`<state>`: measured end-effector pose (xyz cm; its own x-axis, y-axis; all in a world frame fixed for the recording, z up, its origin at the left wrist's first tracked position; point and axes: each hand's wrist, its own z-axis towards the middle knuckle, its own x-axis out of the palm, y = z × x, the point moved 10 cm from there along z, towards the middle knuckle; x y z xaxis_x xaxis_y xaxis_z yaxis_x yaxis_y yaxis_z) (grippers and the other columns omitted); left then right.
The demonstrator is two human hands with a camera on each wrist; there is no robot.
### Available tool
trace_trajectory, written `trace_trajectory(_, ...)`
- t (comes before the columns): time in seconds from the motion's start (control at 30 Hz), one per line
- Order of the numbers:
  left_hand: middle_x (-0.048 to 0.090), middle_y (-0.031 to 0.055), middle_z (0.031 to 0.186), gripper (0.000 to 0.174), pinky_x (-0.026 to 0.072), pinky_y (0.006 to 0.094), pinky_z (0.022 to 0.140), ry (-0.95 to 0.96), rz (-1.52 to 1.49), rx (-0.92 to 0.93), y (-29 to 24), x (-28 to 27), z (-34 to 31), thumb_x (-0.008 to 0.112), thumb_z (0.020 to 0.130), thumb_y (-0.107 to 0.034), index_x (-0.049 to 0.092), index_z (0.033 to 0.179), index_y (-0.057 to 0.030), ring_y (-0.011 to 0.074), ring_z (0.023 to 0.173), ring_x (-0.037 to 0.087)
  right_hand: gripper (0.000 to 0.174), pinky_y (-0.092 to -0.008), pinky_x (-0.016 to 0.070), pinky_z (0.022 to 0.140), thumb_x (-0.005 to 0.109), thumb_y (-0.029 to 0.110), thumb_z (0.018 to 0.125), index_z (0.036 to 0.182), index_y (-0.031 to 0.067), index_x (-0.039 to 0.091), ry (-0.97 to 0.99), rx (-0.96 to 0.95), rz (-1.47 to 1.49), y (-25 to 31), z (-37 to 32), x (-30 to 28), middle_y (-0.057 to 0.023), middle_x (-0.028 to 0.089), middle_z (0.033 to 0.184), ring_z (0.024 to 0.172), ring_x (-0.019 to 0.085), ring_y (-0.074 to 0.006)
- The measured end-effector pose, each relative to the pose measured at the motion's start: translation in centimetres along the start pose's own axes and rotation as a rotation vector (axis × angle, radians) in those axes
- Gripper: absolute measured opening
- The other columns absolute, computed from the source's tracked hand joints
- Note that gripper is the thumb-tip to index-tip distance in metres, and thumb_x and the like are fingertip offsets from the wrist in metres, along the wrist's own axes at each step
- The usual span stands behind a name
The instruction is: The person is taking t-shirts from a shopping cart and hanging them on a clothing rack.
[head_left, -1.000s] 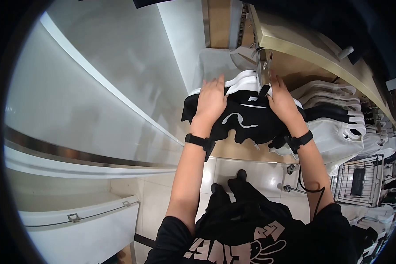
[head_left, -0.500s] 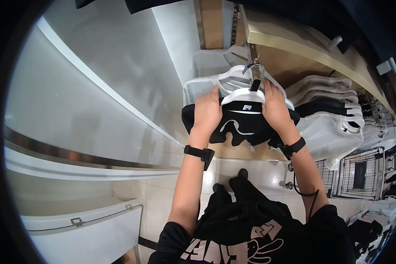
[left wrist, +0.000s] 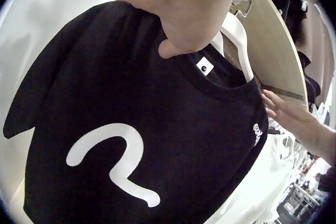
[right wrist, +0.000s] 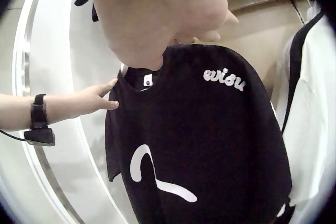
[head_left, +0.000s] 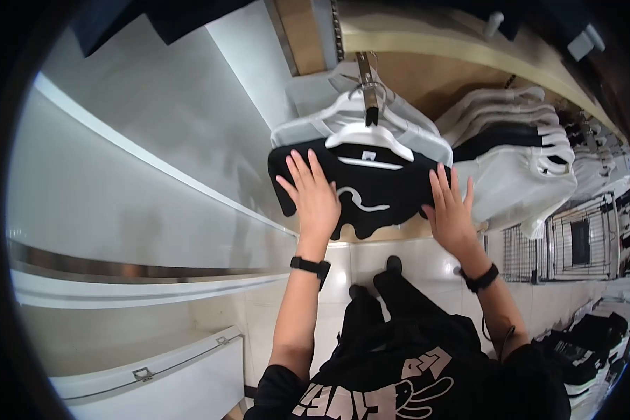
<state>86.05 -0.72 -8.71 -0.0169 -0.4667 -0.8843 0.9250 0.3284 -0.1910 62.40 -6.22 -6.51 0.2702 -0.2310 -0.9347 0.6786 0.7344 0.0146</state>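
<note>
A black T-shirt [head_left: 399, 185] with a white curved print hangs on a white hanger [head_left: 371, 136] at the front end of a metal display arm [head_left: 368, 91]. My left hand [head_left: 313, 203] lies with straight, spread fingers on the shirt's left shoulder. Over its right shoulder, my right hand [head_left: 452, 213] has its fingers extended too. A small white neck label [left wrist: 205, 66] shows inside the collar in the left wrist view. White lettering [right wrist: 224, 79] marks the chest in the right wrist view. Pale garments [head_left: 287, 133] on white hangers hang behind the shirt.
To the right hang several white and black garments [head_left: 521, 178] on a rail. A wooden shelf edge [head_left: 427, 43] runs above them. A white panel [head_left: 140, 168] stands at left, with a white cabinet [head_left: 168, 374] below. A wire cart [head_left: 581, 241] stands at right.
Both hands have moved off the hanger area, down and outward to the shirt's shoulders, and their fingers have straightened. More of the pale garments and the display arm now shows.
</note>
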Motion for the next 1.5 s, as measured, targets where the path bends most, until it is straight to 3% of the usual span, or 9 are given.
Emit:
trace_trajectory(0.27,0.013,0.0360,0.150,0.080,0.0130,0.0647,0.111,-0.113,-0.044,-0.083,-1.4,1.1,3.5,0.061,0.088,-0.022,0.017,0.142,0.0167,0.0467,0.142,0.013,0.060,-0.0603,0.0274,0.106,0.055,0.022,0.092,0.143,0.0001,0.034,-0.178,0.037,-0.071,-2.3,5.6,3.8,-0.0205,0.037,0.146,0.130,0.040,-0.0418)
trace_trajectory(0.67,0.028,0.0323,0.147,0.070,0.0318,0.0589,0.106,0.008,-0.049,-0.090,-9.9,6.1,-4.0,0.060,0.087,-0.016,0.025,0.142,0.0108,0.0456,0.138,0.027,0.066,-0.0699,0.0177,0.105,0.050,0.003,0.084,0.146,0.0010,0.029,-0.031,-0.022,0.093,-6.5,-1.0,4.8,-0.0230,0.031,0.150,0.135,0.035,-0.0425)
trace_trajectory(0.83,0.042,0.0253,0.142,0.058,0.0389,0.0507,0.104,0.676,-0.165,-0.156,-15.5,18.7,-24.3,0.057,0.086,-0.021,0.041,0.134,0.0083,0.0400,0.130,0.042,0.047,-0.0620,0.0219,0.108,0.049,0.007,0.083,0.129,0.0019,0.053,0.163,-0.275,0.251,-8.8,-16.5,7.7,-0.0220,0.055,0.128,0.124,0.051,-0.0275)
trace_trajectory(0.9,0.053,0.0285,0.128,0.045,0.0429,0.0460,0.100,0.970,-0.294,-0.137,-17.6,21.7,-35.9,0.051,0.088,-0.028,0.057,0.118,0.0048,0.0401,0.120,0.051,0.034,-0.0575,0.0387,0.099,0.050,0.008,0.082,0.112,0.0063,0.066,0.669,-0.182,0.344,-13.9,-24.8,12.5,-0.0201,0.067,0.102,0.099,0.064,-0.0307)
trace_trajectory(1.07,0.066,0.0244,0.104,0.053,0.0463,0.0460,0.092,1.512,-0.200,-0.173,-17.8,24.2,-64.9,0.050,0.091,-0.047,0.070,0.095,0.0014,0.0392,0.105,0.060,0.013,-0.0478,0.0531,0.066,0.049,0.007,0.080,0.081,0.0053,0.062,0.483,0.160,0.279,-33.2,-36.7,8.6,-0.0202,0.064,0.075,0.071,0.064,-0.0379)
trace_trajectory(1.3,0.069,0.0123,0.084,0.032,0.0525,0.0380,0.060,1.263,-0.499,-0.739,-19.8,21.0,-72.5,0.060,0.086,-0.026,0.068,0.095,0.0030,0.0235,0.074,0.065,0.039,-0.0498,0.0430,0.096,0.065,0.028,0.084,0.112,0.0004,0.060,0.668,0.592,0.025,-50.5,-48.5,9.0,-0.0182,0.059,0.117,0.112,0.054,-0.0365)
trace_trajectory(1.37,0.070,0.0110,0.088,0.031,0.0522,0.0346,0.064,1.113,-0.396,-0.195,-23.2,22.0,-69.3,0.055,0.089,-0.024,0.068,0.100,0.0022,0.0231,0.076,0.066,0.051,-0.0602,0.0345,0.099,0.059,0.042,0.090,0.122,0.0019,0.056,0.926,0.682,0.056,-52.4,-52.7,12.9,-0.0176,0.058,0.124,0.118,0.052,-0.0371)
trace_trajectory(1.43,0.069,0.0195,0.086,0.031,0.0502,0.0435,0.075,0.857,-0.596,-0.827,-25.7,19.0,-64.7,0.049,0.087,-0.025,0.069,0.085,-0.0021,0.0328,0.083,0.066,0.053,-0.0612,0.0332,0.100,0.057,0.044,0.091,0.123,0.0020,0.055,0.910,0.616,0.041,-52.1,-54.1,14.1,-0.0178,0.057,0.125,0.118,0.051,-0.0380)
trace_trajectory(1.5,0.069,0.0202,0.088,0.032,0.0506,0.0432,0.077,0.758,-0.682,-0.873,-30.0,18.7,-62.4,0.052,0.087,-0.028,0.069,0.093,-0.0017,0.0302,0.084,0.067,0.055,-0.0621,0.0273,0.104,0.055,0.047,0.091,0.127,0.0045,0.054,0.889,0.547,0.020,-52.4,-54.4,14.8,-0.0173,0.056,0.127,0.121,0.049,-0.0390)
